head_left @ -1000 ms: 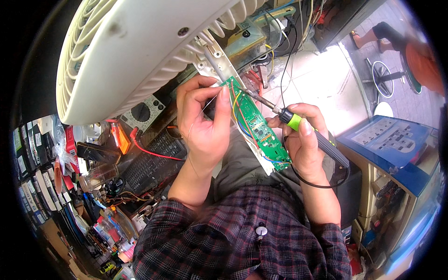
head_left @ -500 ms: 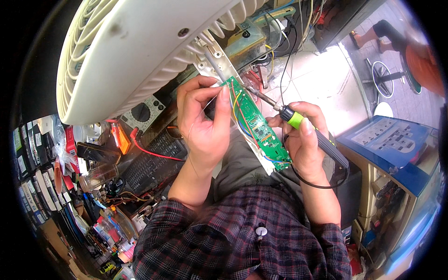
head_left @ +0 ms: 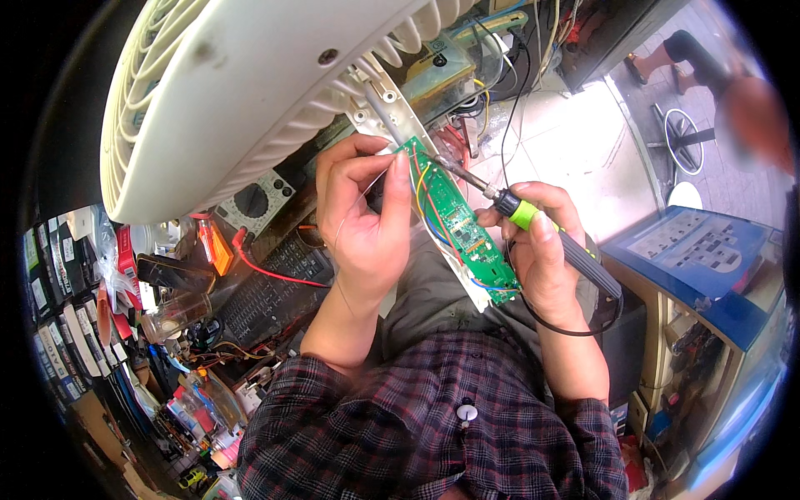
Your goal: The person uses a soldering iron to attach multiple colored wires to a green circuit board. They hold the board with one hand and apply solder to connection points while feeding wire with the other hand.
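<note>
Daylight was bright; the pavement [head_left: 575, 158] at upper right glared white; fisheye edges bent and went black; the centre stayed sharp.

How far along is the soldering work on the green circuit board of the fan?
Already done: the green circuit board is exposed and hangs out of the white fan, its coloured wires attached. In hand: the left hand steadies the board's top end and feeds a thin wire, while the right hand brings the soldering iron tip to that end. Left: the board is not yet back inside the fan.
</note>
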Tool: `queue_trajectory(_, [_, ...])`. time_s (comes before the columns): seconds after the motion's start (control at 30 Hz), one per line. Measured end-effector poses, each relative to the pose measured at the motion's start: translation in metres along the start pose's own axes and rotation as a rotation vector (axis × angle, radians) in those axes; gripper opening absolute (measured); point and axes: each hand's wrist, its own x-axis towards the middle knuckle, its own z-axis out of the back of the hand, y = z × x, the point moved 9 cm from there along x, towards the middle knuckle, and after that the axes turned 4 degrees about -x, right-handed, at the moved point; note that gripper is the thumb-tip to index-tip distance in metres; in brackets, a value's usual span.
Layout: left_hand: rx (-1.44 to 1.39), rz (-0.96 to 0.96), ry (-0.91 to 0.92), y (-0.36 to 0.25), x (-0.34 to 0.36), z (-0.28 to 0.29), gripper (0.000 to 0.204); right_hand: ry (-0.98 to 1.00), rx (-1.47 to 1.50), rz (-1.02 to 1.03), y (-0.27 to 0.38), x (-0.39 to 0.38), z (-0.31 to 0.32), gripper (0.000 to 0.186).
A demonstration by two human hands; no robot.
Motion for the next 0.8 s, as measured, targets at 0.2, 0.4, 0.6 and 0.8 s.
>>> queue_trajectory(0.2, [0.015, -0.017, 0.008, 0.000, 0.000, 0.001, 0.009, -0.002, 0.000, -0.017, -0.001, 0.000, -0.001, 0.043])
queue_trajectory(0.4, [-0.068, 0.020, -0.025, 0.005, -0.002, 0.002, 0.008, -0.008, -0.012, 0.006, 0.002, 0.000, -0.001, 0.043])
queue_trajectory(0.6, [-0.082, -0.066, -0.128, -0.001, -0.005, 0.018, 0.007, -0.011, 0.013, 0.082, 0.002, 0.000, 0.008, 0.048])
queue_trajectory(0.8, [-0.113, 0.102, -0.098, 0.001, -0.031, 0.032, 0.034, -0.105, -0.080, 0.195, 0.022, -0.010, 0.018, 0.057])
